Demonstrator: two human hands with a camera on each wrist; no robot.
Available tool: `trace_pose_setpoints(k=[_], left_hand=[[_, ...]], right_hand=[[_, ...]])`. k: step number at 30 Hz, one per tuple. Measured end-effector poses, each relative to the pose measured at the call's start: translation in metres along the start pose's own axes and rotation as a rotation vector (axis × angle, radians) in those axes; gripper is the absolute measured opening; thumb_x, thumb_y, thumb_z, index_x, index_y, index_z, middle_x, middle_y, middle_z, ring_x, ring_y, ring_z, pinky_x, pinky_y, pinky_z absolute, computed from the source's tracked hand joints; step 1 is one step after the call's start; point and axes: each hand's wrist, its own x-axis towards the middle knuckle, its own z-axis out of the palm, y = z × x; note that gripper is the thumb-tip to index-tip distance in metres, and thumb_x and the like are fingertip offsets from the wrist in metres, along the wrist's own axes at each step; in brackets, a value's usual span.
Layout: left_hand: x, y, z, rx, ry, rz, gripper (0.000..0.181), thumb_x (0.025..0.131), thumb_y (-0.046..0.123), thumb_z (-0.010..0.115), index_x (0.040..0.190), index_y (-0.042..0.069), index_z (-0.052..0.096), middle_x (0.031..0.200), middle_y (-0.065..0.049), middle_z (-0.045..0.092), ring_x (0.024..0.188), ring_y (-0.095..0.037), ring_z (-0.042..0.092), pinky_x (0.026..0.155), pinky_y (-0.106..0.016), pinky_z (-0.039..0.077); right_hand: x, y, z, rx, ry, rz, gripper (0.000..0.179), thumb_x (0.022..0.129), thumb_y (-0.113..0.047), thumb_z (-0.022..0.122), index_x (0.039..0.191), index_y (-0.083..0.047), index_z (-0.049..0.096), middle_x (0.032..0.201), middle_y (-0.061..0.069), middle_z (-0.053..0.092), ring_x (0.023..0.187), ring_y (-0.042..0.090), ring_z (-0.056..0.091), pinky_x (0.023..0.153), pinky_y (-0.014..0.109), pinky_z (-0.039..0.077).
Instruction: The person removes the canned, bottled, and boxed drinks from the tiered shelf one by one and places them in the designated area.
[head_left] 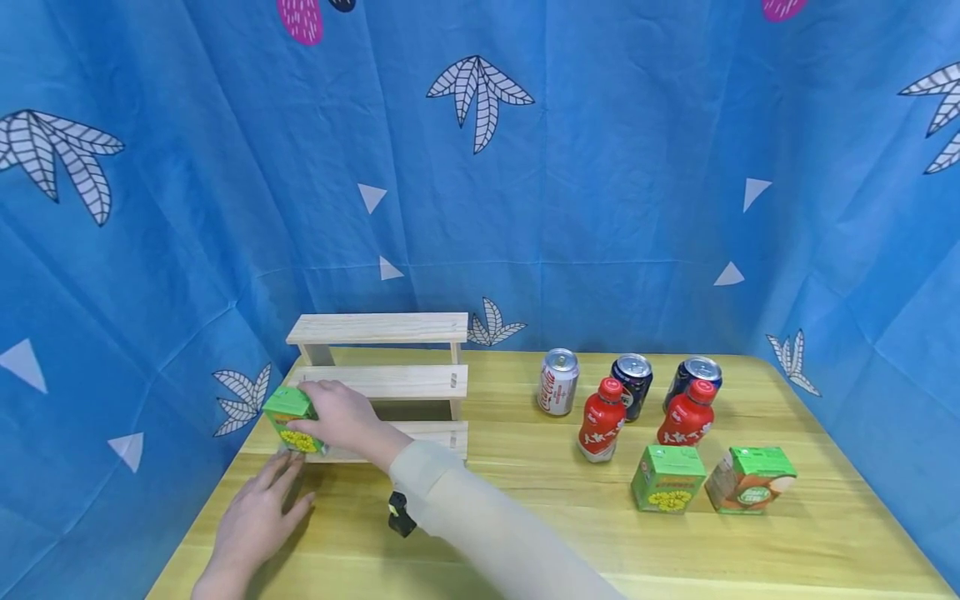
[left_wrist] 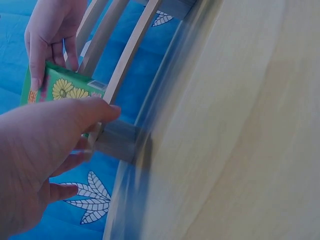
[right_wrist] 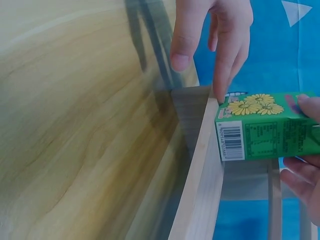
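My right hand (head_left: pixel 341 417) grips a green drink carton (head_left: pixel 291 414) with yellow flowers on it, thumb on one side and fingers on the other. The carton stands at the left end of the lowest board of a pale wooden three-step rack (head_left: pixel 386 382). In the right wrist view, the carton's barcode end (right_wrist: pixel 232 141) is right at that board. My left hand (head_left: pixel 258 512) is beside the same end of the rack, its fingertips at the board's corner. The left wrist view has its thumb stretched along the board's edge and its other fingers loosely bent.
To the right on the wooden table (head_left: pixel 525 508) stand a silver cola can (head_left: pixel 558 382), two dark cans (head_left: pixel 632 385), two red bottles (head_left: pixel 602 419), a green flowered carton (head_left: pixel 667 479) and a green-and-brown carton (head_left: pixel 752 481). A small black object (head_left: pixel 401 514) shows by the right sleeve. Blue curtain (head_left: pixel 540 208) surrounds the table.
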Motion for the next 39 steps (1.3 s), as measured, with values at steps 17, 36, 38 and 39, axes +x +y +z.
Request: trace_pose_setpoints(k=[17,36,38,39], left_hand=[[-0.001,0.001,0.001,0.000,-0.005,-0.005,0.062,0.081,0.031,0.077,0.133,0.002,0.058,0.140,-0.026,0.052,0.116,-0.050,0.057,0.094,-0.062,0.049],[0.001,-0.002,0.001,0.006,-0.015,-0.010,0.062,0.083,0.029,0.076,0.135,0.003,0.056,0.139,-0.025,0.053,0.117,-0.049,0.056,0.096,-0.061,0.049],[0.000,-0.002,0.001,0.005,-0.023,-0.015,0.061,0.083,0.029,0.075,0.135,0.003,0.056,0.140,-0.025,0.052,0.118,-0.049,0.055,0.096,-0.062,0.048],[0.000,-0.002,0.001,0.003,-0.026,-0.017,0.061,0.084,0.029,0.074,0.136,0.003,0.056,0.140,-0.025,0.052,0.119,-0.049,0.054,0.097,-0.062,0.047]], right_hand=[[-0.007,0.002,0.001,0.004,0.069,-0.005,0.055,0.092,-0.055,0.058,0.135,-0.022,0.054,0.120,-0.011,0.067,0.099,-0.001,0.062,0.080,0.011,0.052],[-0.028,0.020,-0.003,-0.062,0.183,-0.129,0.050,0.094,-0.050,0.058,0.130,-0.015,0.057,0.118,-0.005,0.069,0.100,0.006,0.065,0.079,0.013,0.054],[-0.032,0.023,-0.005,-0.059,0.194,-0.134,0.050,0.094,-0.049,0.058,0.129,-0.014,0.058,0.118,-0.005,0.070,0.102,0.006,0.066,0.082,0.014,0.054],[-0.034,0.024,-0.006,-0.058,0.201,-0.136,0.049,0.094,-0.049,0.058,0.129,-0.014,0.058,0.119,-0.004,0.070,0.103,0.007,0.066,0.083,0.014,0.054]])
